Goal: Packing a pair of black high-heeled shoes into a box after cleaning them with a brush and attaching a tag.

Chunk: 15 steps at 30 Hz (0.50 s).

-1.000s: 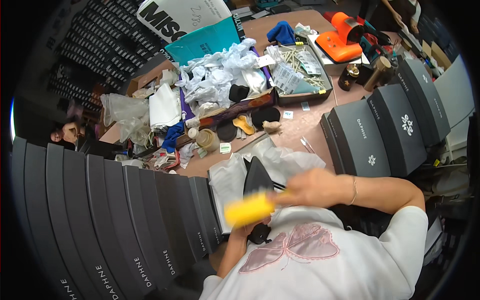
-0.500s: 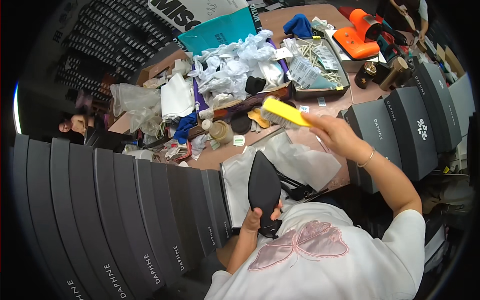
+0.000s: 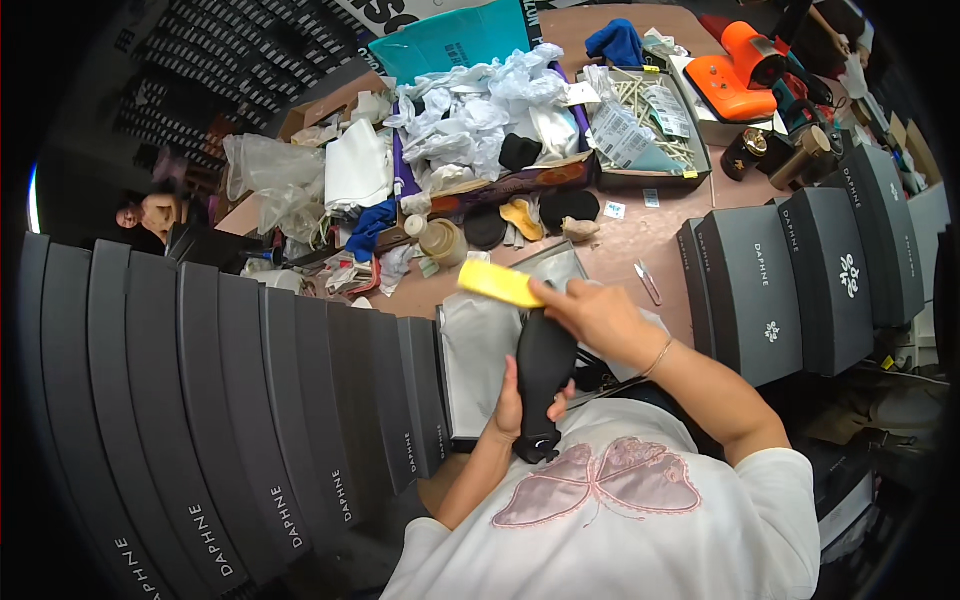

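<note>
A black shoe (image 3: 543, 372), smooth and dark, stands upright just in front of the person's chest, the left hand (image 3: 512, 405) closed around its lower part while the right hand (image 3: 592, 315) pinches a flat yellow block (image 3: 500, 284) against its top. The shoe's near end is hidden behind the left-hand fingers and its shape is hard to make out. Behind it lies an open box with white paper (image 3: 482, 345); rows of dark grey boxes (image 3: 790, 275) stand left and right, and crumpled white paper (image 3: 470, 120) clutters the far desk (image 3: 620, 245).
</note>
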### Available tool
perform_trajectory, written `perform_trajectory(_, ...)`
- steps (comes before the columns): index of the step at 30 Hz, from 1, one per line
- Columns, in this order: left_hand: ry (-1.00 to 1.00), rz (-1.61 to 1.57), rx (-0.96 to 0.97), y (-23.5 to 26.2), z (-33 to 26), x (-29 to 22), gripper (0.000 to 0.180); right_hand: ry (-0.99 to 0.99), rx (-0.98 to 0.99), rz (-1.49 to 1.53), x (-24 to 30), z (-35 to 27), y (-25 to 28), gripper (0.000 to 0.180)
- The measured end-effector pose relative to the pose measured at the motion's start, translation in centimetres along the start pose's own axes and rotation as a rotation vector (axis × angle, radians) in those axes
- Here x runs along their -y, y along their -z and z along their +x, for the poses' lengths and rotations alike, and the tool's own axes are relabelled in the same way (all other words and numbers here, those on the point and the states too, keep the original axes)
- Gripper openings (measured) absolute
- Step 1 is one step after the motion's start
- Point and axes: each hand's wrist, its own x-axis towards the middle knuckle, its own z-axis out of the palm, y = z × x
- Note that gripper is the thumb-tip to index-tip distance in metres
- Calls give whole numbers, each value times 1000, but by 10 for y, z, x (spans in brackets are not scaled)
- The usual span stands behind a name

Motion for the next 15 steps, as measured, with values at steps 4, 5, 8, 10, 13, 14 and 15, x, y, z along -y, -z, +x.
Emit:
perform_trajectory(4,-106,-10,30,-1,4,3,100,49,197,24,13,-35,32,44)
perform_trajectory(5,-134,2,-11,3,4,7,102,131,325,-23,17,-49,39,43)
perform_trajectory(8,-45,-54,79,6,-4,3,113,-113,262,-339,-52,-76,64,47)
perform_trajectory(10,-112,78,137,6,-6,3,113,-239,49,-398,-83,-84,78,44)
perform_trajectory(13,-110,106,-56,16,5,6,108,-22,-21,-196,-28,-59,54,41)
perform_trajectory(14,-154,-139,-26,6,6,1,98,27,-1,-184,-23,-56,42,41)
perform_trajectory(15,-72,-136,278,29,18,-15,90,77,20,-173,-20,-54,35,41)
